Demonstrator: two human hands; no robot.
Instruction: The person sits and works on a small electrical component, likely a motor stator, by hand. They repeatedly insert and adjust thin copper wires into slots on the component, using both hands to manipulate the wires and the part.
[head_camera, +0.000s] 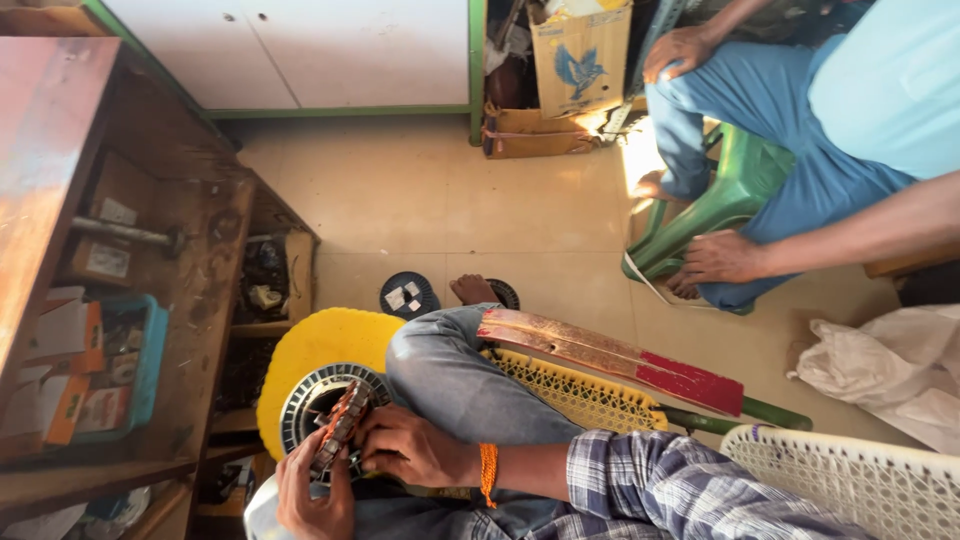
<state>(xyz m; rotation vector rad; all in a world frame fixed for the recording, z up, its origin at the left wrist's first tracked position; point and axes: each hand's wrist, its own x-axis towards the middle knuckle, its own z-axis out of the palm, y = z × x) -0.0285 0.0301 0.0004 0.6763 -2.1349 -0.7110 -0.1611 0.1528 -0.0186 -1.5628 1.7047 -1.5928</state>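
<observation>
While the round stator (318, 400) rests in the person's lap at seven o'clock, the left hand (312, 498) has its fingers clamped on a copper coil bundle (340, 428) and the right hand (410, 445) pinches it too. I'd judge the stator heavy and rigid, best held by its rim, and the wire springy and easily kinked.

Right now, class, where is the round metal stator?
In the head view the stator sits low and left of centre on the yellow stool, against the person's knee. The left hand and right hand grip its near edge.
</observation>
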